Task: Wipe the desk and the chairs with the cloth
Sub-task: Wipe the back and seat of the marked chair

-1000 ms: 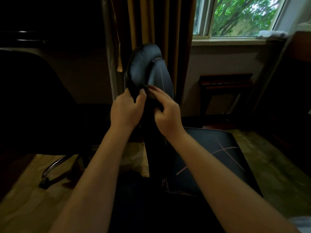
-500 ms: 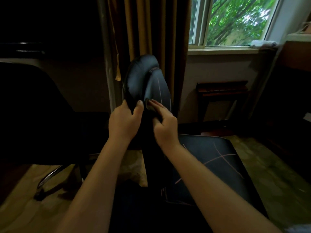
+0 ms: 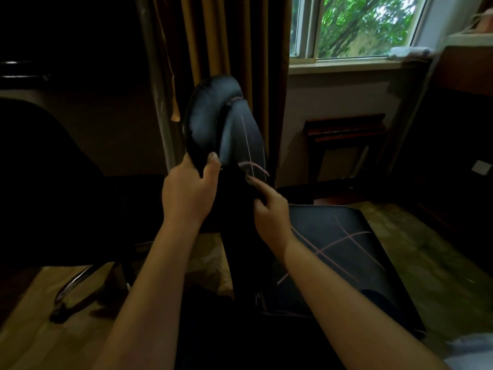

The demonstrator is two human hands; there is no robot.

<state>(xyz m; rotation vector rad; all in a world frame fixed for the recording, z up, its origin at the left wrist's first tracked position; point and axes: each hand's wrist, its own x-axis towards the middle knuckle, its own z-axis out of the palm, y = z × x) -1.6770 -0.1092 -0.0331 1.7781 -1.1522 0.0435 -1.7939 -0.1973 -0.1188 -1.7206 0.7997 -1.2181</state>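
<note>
That black chair point(image 3: 240, 134) is standing side-on right in front of you, before the curtain point(image 3: 229, 36), and your left hand point(image 3: 186, 193) is gripping the lower edge of its headrest point(image 3: 210, 110), thumb and fingers wrapped round it. Your right hand point(image 3: 269, 212) is touching the backrest just beside it with the index finger stretched out. It's too dark there to tell whether the curled fingers are holding anything.

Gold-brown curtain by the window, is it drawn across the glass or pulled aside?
Pulled aside: the gold-brown curtain hangs bunched left of the window, whose glass is uncovered.
</note>
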